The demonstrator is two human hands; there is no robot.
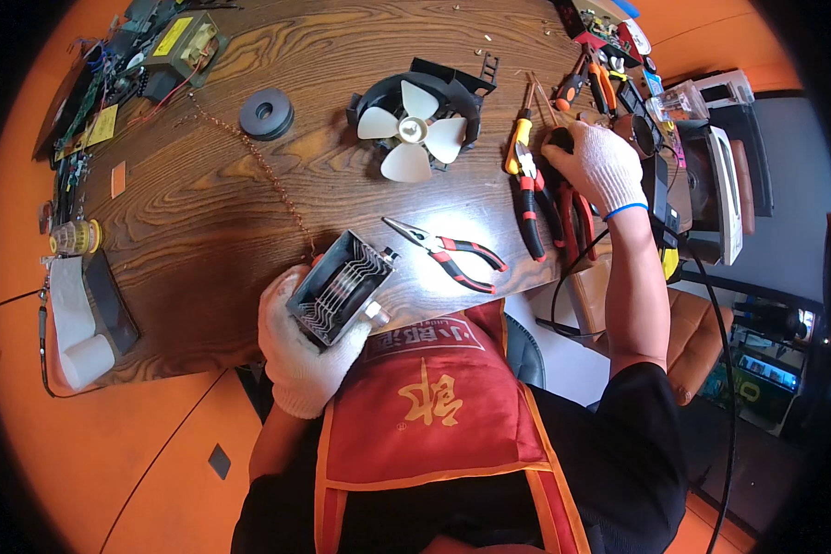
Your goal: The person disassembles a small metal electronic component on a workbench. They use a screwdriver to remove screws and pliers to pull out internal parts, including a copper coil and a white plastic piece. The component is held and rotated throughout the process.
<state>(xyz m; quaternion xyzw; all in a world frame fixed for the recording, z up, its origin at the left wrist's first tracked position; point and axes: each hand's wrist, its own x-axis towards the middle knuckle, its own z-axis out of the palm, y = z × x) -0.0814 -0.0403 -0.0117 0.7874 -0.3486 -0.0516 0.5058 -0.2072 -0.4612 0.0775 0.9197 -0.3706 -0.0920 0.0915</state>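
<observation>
My left hand (307, 342), in a white knit glove, grips a magnetron (334, 294), a rectangular metal housing with thin wavy fins inside and a pale stub on its right side. It is tilted over the table's near edge. My right hand (602, 168), gloved too, is at the right among the tools, its fingers curled on the dark handle of what looks like a screwdriver (558, 138); the hand partly hides it. Just left of that hand lie pliers with red and black handles (529, 198) and a yellow-handled screwdriver (523, 129). Needle-nose pliers (448, 256) rest between my hands.
A fan with white blades (411, 131) in a black frame sits mid-table. Left of it are a dark ring magnet (266, 114) and a twisted copper wire (258, 152). A transformer (189, 46) and circuit boards crowd the far left. More tools (603, 88) lie far right.
</observation>
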